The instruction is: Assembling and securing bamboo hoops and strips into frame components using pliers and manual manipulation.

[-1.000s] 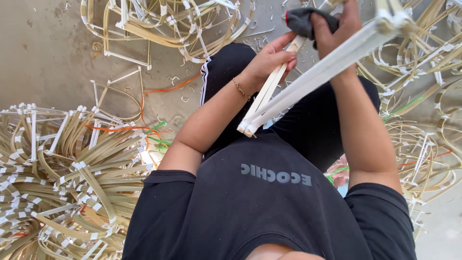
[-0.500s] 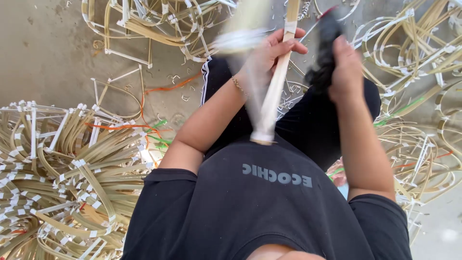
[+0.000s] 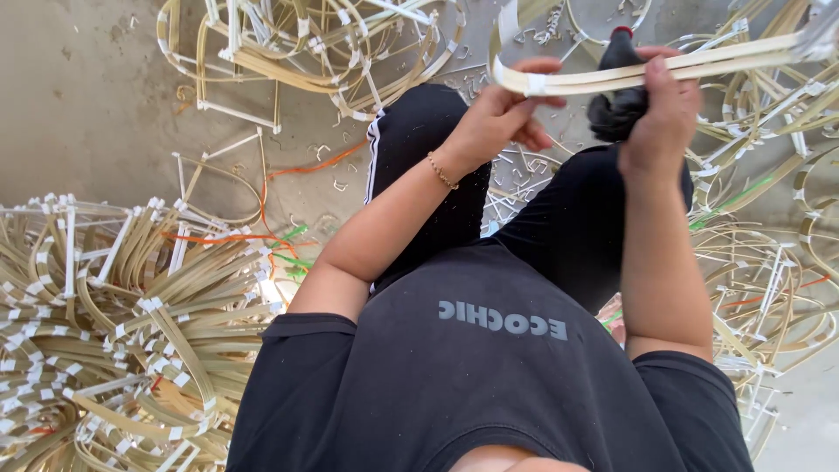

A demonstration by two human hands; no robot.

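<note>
While my left hand (image 3: 498, 118) curls around the near end of a bundle of pale strips (image 3: 647, 74), its fingers are closed on the bundle from below and its thumb lies along the top. A band of white tape (image 3: 535, 84) wraps the bundle just right of that hand. My right hand (image 3: 660, 109) is closed on a black tool (image 3: 616, 109) with a small red tip at its far end, and the same hand presses against the underside of the bundle, so tool and strips touch there. The bundle runs nearly level from my left hand out to the far right edge of the view, where it blurs. A thin gold bracelet (image 3: 441, 170) sits on my left wrist.

Both hands are held up above my knees, which are in black trousers (image 3: 572, 223) with a white side stripe on the left leg. Nearer to me is my black shirt (image 3: 472, 367), with a short line of grey lettering across the chest.

On the grey floor (image 3: 79, 96), a big heap of bent strips (image 3: 96, 332) fills the near left, each piece bound at points with little white tape squares. More taped hoops (image 3: 297, 48) lie far left of my knees, and others (image 3: 769, 236) spread along the right side. An orange cord (image 3: 262, 197) trails across the floor between the left heap and my leg, with a few green scraps (image 3: 293, 253) beside it.
</note>
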